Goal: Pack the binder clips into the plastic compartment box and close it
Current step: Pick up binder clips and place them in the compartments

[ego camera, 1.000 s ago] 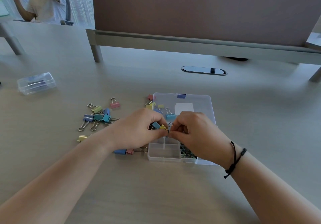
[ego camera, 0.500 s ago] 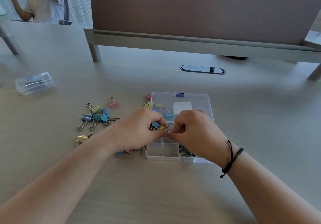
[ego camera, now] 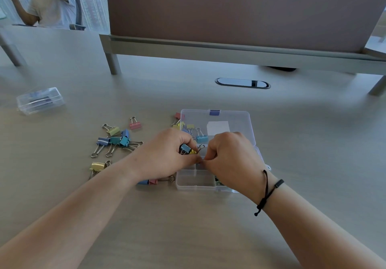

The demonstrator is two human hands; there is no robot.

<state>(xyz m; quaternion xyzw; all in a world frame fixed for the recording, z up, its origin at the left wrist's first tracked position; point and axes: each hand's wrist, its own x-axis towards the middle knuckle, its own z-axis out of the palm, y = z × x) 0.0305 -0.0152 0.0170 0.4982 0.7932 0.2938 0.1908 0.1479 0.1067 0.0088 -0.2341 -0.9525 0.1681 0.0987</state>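
Two hands meet over the clear compartment box (ego camera: 196, 182), which lies open on the bench (ego camera: 313, 143) with its lid (ego camera: 229, 120) folded flat away from the person, long axis running away from them. The left hand (ego camera: 167, 154) curls its fingers around blue and yellow binder clips (ego camera: 186, 149), wire handles pointing right. The right hand (ego camera: 231, 158) pinches narrowly at the same bunch; what it grips is hidden. Loose clips (ego camera: 117, 141) lie scattered left of the box.
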